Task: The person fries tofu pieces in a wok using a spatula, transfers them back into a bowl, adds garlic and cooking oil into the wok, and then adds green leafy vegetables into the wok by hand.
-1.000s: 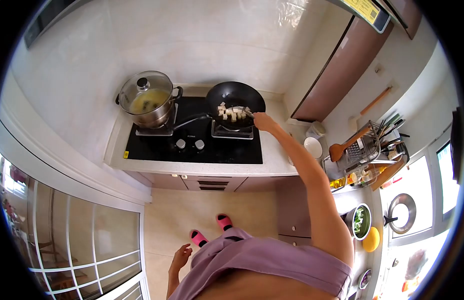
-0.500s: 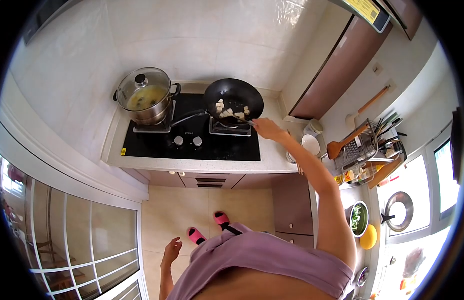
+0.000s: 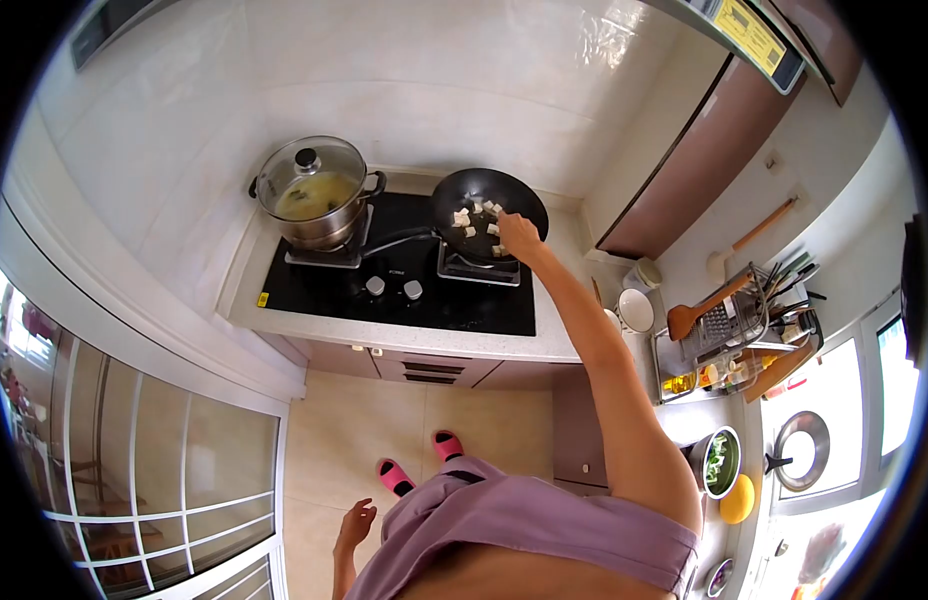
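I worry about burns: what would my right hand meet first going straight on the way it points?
Your right hand would probably meet the white cubes in the black pan; its height is unclear.

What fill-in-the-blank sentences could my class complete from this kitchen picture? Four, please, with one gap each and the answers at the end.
1. The person's ____ hand is at the wok.
2. In the picture, the pot stands to the ____ of the wok.
3. The stove has ____ pale knobs on top.
4. The colour of the slippers is ____.

Missing words: right; left; two; pink.
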{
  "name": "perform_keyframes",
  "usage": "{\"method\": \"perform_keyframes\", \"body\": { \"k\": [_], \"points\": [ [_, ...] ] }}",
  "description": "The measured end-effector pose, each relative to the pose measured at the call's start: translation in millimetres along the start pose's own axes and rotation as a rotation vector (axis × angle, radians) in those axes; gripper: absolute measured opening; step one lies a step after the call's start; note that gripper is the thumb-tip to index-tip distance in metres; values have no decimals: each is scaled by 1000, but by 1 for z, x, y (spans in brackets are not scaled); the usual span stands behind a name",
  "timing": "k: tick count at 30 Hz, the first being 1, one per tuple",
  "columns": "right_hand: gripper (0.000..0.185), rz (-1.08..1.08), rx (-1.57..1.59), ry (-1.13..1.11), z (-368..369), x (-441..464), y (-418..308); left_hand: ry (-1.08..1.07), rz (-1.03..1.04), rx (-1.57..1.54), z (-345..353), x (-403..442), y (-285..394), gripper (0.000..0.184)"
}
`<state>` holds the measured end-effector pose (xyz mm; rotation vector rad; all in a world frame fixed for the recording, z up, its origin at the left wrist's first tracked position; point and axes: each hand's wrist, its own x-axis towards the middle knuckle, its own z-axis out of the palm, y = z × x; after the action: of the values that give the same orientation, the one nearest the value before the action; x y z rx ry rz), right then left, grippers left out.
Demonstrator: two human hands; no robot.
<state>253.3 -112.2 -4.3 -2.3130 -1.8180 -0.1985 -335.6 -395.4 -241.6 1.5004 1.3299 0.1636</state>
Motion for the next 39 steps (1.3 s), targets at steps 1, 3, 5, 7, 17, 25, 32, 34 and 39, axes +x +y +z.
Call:
{"method": "perform_keyframes", "body": {
  "k": [1,3,5,7,17,25,32,34,39],
  "points": [
    [9,-57,-25,-55,3,-3,-3,0,30,-5,0,1,3,34],
    [10,-91,-25,-21,3,-19,-1,-6,57,-11,-2,4,5,34],
    [16,-87,-68,-70,-5,-36,8,-13,55,-31,0,8,7,34],
    [19,-81,-70,-117,-24,-54,19,-30,66,-3,1,13,6,35],
    [22,42,9,50,-18,-30,55,-30,66,42,-10,17,14,34],
    [13,-26,-131,-101,13,9,39,5,45,-9,-2,1,2,34],
    [19,-129,-110,-103,-62,-49,34,-57,-4,-38,6,6,5,34],
    [20,-161,-167,-81,-88,-66,44,-68,18,-16,4,11,9,34],
    [23,-196,-400,-240,-114,-78,63,-60,59,69,-8,19,19,33]
  ]
}}
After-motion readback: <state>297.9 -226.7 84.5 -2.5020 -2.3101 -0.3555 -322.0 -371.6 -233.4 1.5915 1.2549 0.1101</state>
